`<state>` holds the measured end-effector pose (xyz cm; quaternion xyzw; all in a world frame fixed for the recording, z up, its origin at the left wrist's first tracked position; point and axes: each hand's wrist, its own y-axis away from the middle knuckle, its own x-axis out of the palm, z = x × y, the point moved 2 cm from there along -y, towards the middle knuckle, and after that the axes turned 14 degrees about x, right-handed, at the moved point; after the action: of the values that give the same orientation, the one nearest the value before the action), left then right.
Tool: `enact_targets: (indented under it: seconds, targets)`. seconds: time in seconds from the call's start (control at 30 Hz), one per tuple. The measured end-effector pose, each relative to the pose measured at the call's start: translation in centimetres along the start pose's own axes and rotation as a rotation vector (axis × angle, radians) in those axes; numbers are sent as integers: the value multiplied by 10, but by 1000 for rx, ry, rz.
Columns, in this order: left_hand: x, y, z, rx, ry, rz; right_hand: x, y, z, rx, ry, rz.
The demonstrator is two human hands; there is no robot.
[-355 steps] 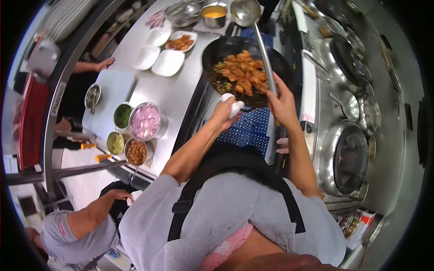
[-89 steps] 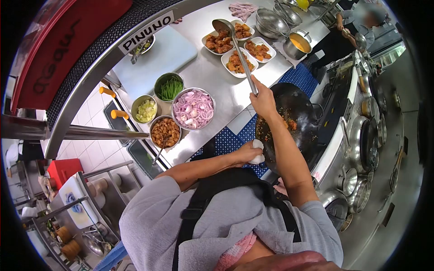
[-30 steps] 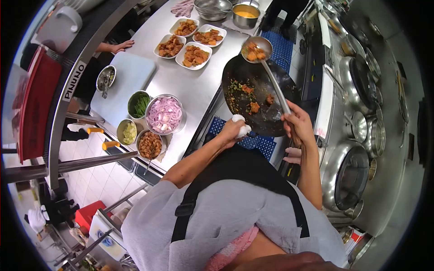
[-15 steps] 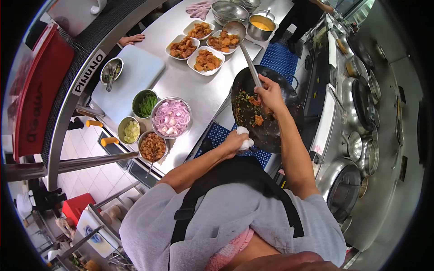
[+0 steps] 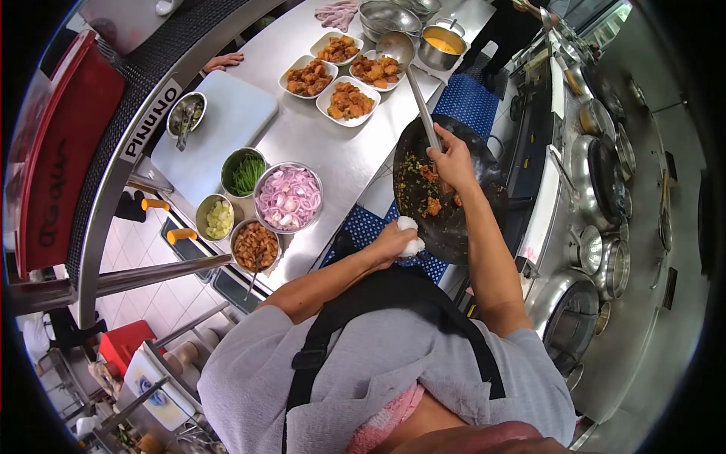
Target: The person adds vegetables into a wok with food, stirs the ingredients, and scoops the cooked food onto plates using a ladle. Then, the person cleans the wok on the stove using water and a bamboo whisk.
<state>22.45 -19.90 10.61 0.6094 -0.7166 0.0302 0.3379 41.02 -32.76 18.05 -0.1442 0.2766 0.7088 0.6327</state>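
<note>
My right hand [image 5: 454, 160] is wrapped round the handle of a long metal ladle [image 5: 424, 112]. The ladle's bowl is over the edge of a white dish [image 5: 389, 85] of browned fried pieces. My left hand [image 5: 389, 242] grips a bunched white cloth [image 5: 410, 235] at the near left rim of a dark wok [image 5: 454, 231]; whether a wok handle lies inside the cloth is hidden. The wok is tilted beside the counter, its inside facing me. A few fried pieces [image 5: 433, 206] and chopped green and orange bits cling within it.
On the steel counter [image 5: 302, 144] are more filled white dishes [image 5: 348, 101], a pot of yellow liquid [image 5: 442, 47], sliced onions [image 5: 289, 197], chopped greens [image 5: 247, 175] and a white board [image 5: 219, 121]. Another person's hand [image 5: 222, 62] rests at the far edge. Stove pans [image 5: 601, 181] line the right.
The wok has shifted slightly toward me and to the right. My hands keep their grips, and the ladle stays over the same dish. The whole view has turned a little.
</note>
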Motion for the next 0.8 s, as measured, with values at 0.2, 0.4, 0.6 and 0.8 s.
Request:
enact_targets:
  seconds: [0.2,0.4,0.6,0.8]
  targets:
    - [-2,3,2,8,-3,20,7,0,5,70,-82,-3]
    - [0,8,-1,-24,-4,6,-2,-9,-4,27,-20,13]
    - [0,7,3,-29,-38,-4,-3,-1,-1,-190,183,-180]
    - [-3,3,9,13,-20,5,-1,13,-5,-33,-231,-125]
